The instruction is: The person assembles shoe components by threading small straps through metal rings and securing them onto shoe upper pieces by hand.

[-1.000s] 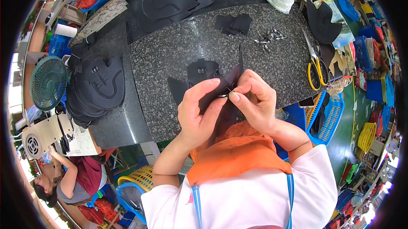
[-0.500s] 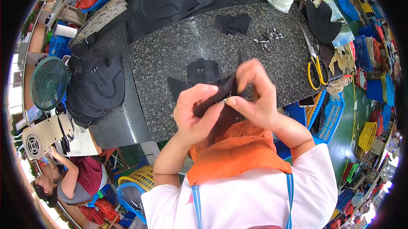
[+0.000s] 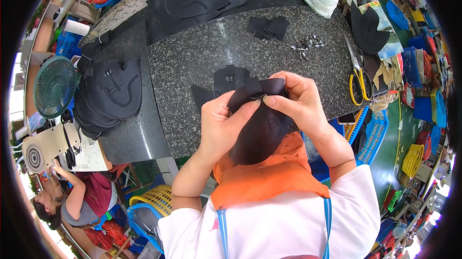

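Observation:
Both hands hold one black stitched fabric piece (image 3: 262,136) over the front edge of the speckled stone table (image 3: 187,66), its lower part hanging in front of the orange apron (image 3: 269,177). My left hand (image 3: 217,122) pinches its left side, and my right hand (image 3: 302,105) grips the upper right side. The two thumbs nearly meet at a small metal fitting (image 3: 258,97), where a short black strap (image 3: 252,86) crosses the folded edge. Just beyond my hands, a similar black piece with a buckle (image 3: 230,78) lies on the table, partly hidden.
Yellow-handled scissors (image 3: 357,78) lie at the right. Small metal parts (image 3: 308,45) and black fabric squares (image 3: 268,27) sit farther back. Stacked black pieces (image 3: 113,93) occupy the left side, near a green fan (image 3: 55,87). Another person (image 3: 79,196) works at lower left.
The fabric piece has turned so its broad black face shows below my hands. My right hand has come down from its raised position to grip the piece's upper edge.

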A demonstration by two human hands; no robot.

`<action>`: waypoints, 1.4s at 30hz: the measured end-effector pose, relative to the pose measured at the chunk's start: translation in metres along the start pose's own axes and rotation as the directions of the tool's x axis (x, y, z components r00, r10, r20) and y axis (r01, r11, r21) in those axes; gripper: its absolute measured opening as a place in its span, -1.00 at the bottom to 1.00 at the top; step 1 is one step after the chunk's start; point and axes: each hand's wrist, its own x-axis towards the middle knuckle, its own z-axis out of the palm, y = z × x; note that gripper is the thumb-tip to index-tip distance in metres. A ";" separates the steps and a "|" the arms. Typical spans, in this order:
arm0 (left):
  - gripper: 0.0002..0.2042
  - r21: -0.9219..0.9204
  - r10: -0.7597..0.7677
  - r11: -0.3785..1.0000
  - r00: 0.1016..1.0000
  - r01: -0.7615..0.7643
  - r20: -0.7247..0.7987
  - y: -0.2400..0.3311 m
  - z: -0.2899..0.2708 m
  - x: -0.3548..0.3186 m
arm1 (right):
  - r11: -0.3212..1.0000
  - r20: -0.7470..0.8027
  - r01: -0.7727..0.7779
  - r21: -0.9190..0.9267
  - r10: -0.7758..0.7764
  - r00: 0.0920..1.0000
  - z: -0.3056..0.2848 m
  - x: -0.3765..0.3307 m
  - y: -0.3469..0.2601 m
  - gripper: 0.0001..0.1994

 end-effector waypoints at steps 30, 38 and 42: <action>-0.44 0.965 0.653 -0.154 0.711 -0.212 0.260 -0.007 -0.148 0.256 | 0.386 -0.004 0.198 -0.901 -0.463 0.886 -0.034 0.079 0.052 -0.70; -0.35 0.964 0.471 -0.264 0.877 0.033 0.099 0.038 -0.132 0.360 | 0.262 0.024 0.122 -0.957 -0.350 0.936 -0.138 0.141 0.013 -0.69; -0.63 0.927 0.490 -0.328 0.806 -0.183 0.332 0.044 -0.141 0.340 | 0.274 0.201 0.261 -0.926 -0.229 0.953 -0.141 0.159 0.014 -0.67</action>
